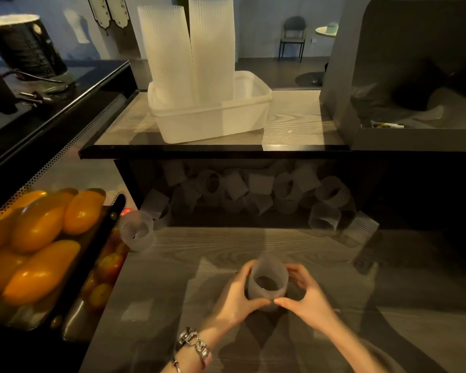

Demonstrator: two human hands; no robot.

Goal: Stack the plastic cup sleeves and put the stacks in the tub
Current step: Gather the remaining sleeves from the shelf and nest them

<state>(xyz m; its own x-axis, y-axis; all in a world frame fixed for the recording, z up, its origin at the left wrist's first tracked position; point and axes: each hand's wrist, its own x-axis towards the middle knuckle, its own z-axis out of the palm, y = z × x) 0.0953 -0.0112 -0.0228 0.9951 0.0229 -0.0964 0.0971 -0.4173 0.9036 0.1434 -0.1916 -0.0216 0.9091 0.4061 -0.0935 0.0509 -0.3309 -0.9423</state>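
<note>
Left hand [238, 290] and right hand [306, 292] curl around one cup sleeve [267, 284] above the bench [334, 305], its axis roughly upright, opening toward the camera. Beyond, loose sleeves [253, 192] lie dim under the shelf [293, 117]; two tall stacks [191, 55] stand in the tub [213, 122].

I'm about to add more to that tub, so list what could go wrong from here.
1. The two tall stacks in the tub stand far above its rim and lean apart; adding another may topple them.
2. The sleeve gripped by left hand and right hand looks thin; squeezing could buckle it.
</note>
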